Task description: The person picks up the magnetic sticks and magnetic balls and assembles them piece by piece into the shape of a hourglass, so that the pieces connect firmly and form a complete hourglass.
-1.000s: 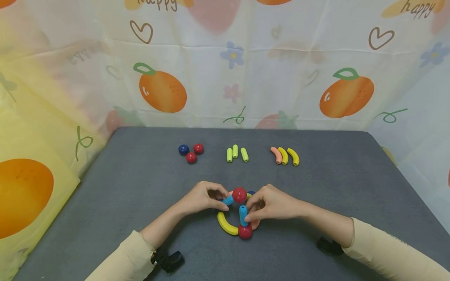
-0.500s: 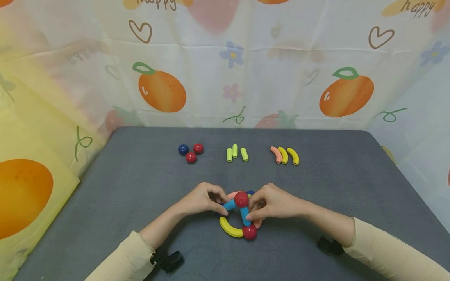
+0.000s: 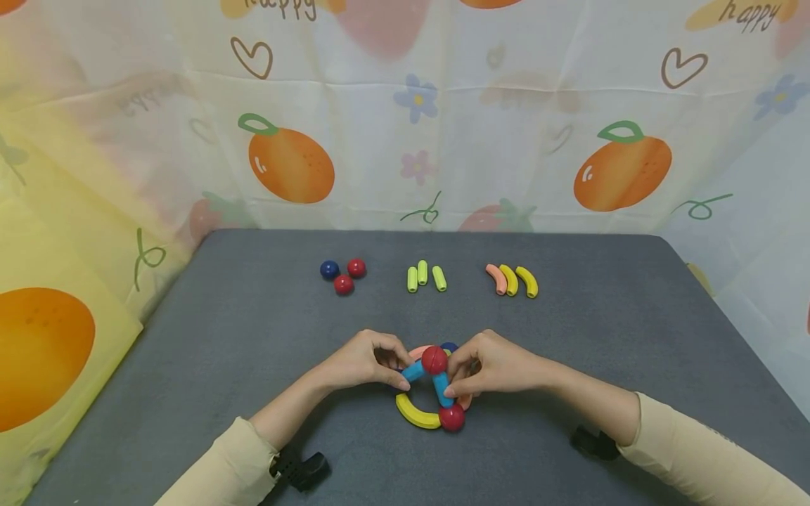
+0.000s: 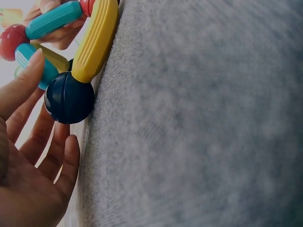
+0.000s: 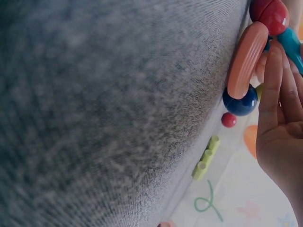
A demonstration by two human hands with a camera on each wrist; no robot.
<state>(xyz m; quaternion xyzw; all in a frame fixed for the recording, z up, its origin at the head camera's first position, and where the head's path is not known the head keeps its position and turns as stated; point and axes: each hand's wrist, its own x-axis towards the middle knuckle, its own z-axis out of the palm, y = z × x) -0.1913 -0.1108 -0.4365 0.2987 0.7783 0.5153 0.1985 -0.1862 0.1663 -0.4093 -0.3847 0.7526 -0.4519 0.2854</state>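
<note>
A ring-shaped build of balls and rods sits on the table between both hands. My left hand [image 3: 370,362] pinches a blue rod [image 3: 414,371] that slants up to a raised red ball [image 3: 434,360]. A second blue rod [image 3: 442,389] runs from that ball down to a lower red ball [image 3: 452,417], and my right hand [image 3: 496,365] pinches it. A yellow curved rod [image 4: 96,40] joins a dark blue ball [image 4: 69,98] near the left fingers. On the right side, a pink curved rod [image 5: 248,61] links a red ball [image 5: 269,15] and a blue ball [image 5: 241,101].
Toward the back of the grey table [image 3: 253,337] lie three loose balls [image 3: 344,284], three light green short rods [image 3: 422,273] and three curved rods [image 3: 511,280], one pink and two yellow. A printed cloth [image 3: 373,140] hangs behind.
One second ago the right-hand blue rod's top end stood apart from the raised red ball; now they meet. That ball came slightly lower, and the lower red ball shifted a little right.
</note>
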